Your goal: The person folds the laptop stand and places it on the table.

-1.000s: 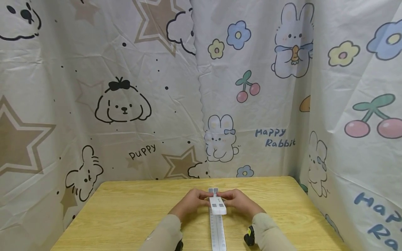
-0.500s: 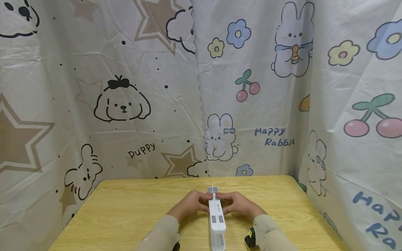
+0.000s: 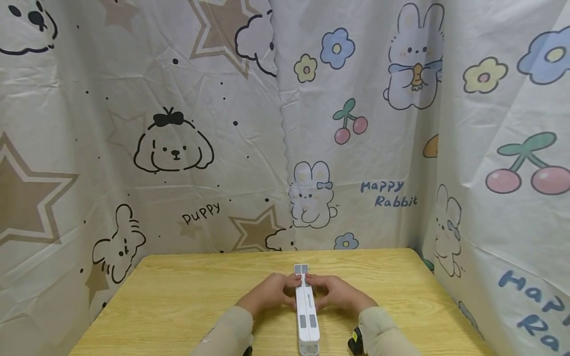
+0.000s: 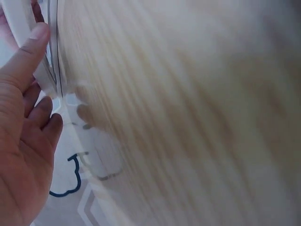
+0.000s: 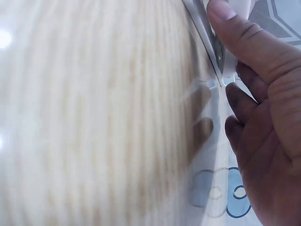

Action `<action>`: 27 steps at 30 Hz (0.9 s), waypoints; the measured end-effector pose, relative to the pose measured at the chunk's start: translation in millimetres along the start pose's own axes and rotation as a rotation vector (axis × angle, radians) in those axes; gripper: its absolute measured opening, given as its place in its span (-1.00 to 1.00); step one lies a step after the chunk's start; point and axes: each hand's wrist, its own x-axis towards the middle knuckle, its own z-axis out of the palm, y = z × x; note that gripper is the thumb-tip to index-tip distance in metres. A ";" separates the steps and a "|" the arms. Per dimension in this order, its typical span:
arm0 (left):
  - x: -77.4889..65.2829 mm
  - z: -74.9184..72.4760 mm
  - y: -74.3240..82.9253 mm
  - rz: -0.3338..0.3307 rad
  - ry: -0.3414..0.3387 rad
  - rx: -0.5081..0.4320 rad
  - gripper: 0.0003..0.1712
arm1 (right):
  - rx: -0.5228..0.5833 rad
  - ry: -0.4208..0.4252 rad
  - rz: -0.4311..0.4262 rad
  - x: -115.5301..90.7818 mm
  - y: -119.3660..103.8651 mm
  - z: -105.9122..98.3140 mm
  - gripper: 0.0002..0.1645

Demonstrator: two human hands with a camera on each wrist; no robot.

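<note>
A white folding laptop stand [image 3: 305, 299] with grey pads lies lengthwise on the table, its two long parts nearly closed together. My left hand [image 3: 270, 293] grips its far part from the left. From the right, my right hand [image 3: 342, 293] pinches the same part. In the left wrist view, the left thumb [image 4: 26, 56] presses against the stand's white bar [image 4: 22, 21], with a narrow gap showing between the bars. The right wrist view has the right hand [image 5: 277, 108] with its thumb at the stand's side [image 5: 203, 28]; the fingertips beyond are partly hidden.
The yellow wood-grain table [image 3: 191, 291] spreads out on both sides of the stand. Its back edge meets a printed curtain [image 3: 249, 188], and more curtain [image 3: 503, 222] hangs along the right side. Both wrists carry black straps or devices [image 3: 355, 341].
The stand's raised upper part has come down toward the person, onto the lower part, so the stand is now almost flat. Both hands stay at its far part, shifting only slightly.
</note>
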 end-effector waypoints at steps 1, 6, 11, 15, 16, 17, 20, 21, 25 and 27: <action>-0.3 0.8 -0.5 0.013 -0.003 0.030 -0.16 | -0.021 0.004 0.001 -0.8 -0.2 1.2 0.05; -1.4 3.7 0.0 0.054 -0.007 0.151 -0.10 | -0.117 0.031 0.003 -3.8 -2.0 6.2 0.01; -2.5 3.5 3.7 0.034 0.001 0.161 -0.10 | -0.188 0.048 -0.006 -3.2 -2.4 8.7 0.01; -2.7 2.8 4.7 0.025 0.004 0.161 -0.11 | -0.192 0.044 -0.013 -2.4 -1.5 10.1 0.02; -2.6 2.8 4.7 0.021 0.002 0.157 -0.11 | -0.185 0.042 -0.016 -2.5 -1.4 10.4 0.02; -2.4 2.8 4.5 0.017 0.002 0.154 -0.11 | -0.175 0.039 -0.018 -2.6 -1.2 10.5 0.03; -1.8 2.8 3.3 0.008 0.003 0.149 -0.11 | -0.137 0.029 -0.020 -3.3 -0.9 10.5 0.04; -1.6 2.7 3.0 0.005 0.003 0.150 -0.10 | -0.126 0.026 -0.018 -3.9 -1.2 10.3 0.04; -0.1 3.1 1.6 0.003 0.002 0.154 -0.11 | -0.112 0.017 -0.013 -5.6 -2.1 9.0 0.04; 0.8 3.4 1.0 0.006 0.000 0.161 -0.12 | -0.113 0.015 -0.011 -6.5 -3.2 8.5 0.04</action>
